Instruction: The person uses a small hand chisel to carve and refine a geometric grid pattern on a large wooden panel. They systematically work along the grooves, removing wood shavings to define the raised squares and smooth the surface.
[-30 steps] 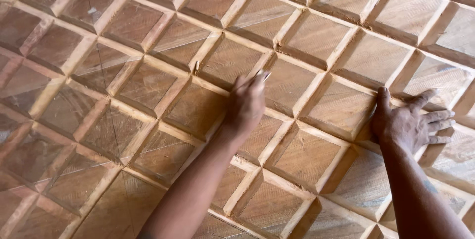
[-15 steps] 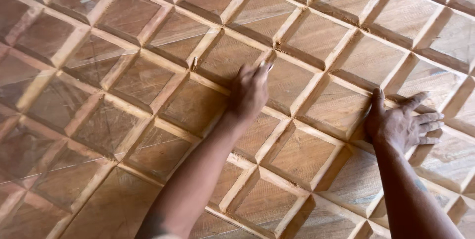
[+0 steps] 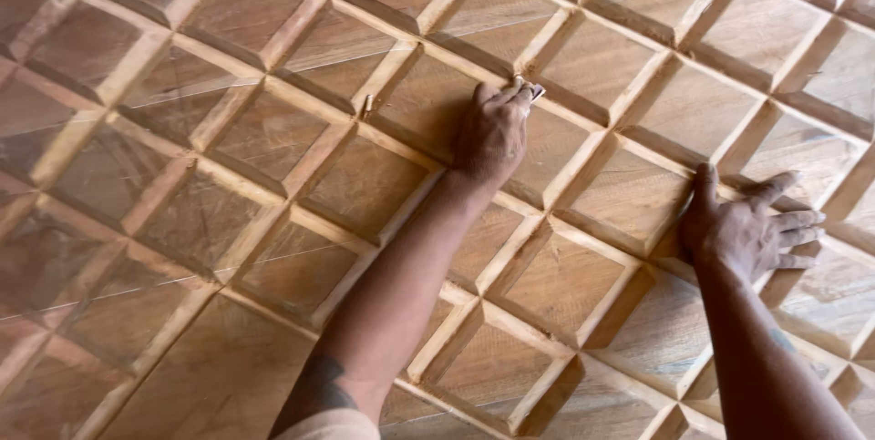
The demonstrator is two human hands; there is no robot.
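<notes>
My left hand (image 3: 492,135) pinches a small scrap (image 3: 536,90) against a panel (image 3: 273,139) ridge; my right hand (image 3: 749,232) lies spread flat nearby.

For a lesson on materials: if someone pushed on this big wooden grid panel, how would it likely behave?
The wooden panel would probably stay stiff: its raised strips form one joined lattice. It likely feels heavy, as it fills the whole view. The right hand lies flat on it and the left hand presses on a strip, so it seems steady, unlikely to tip.
</notes>
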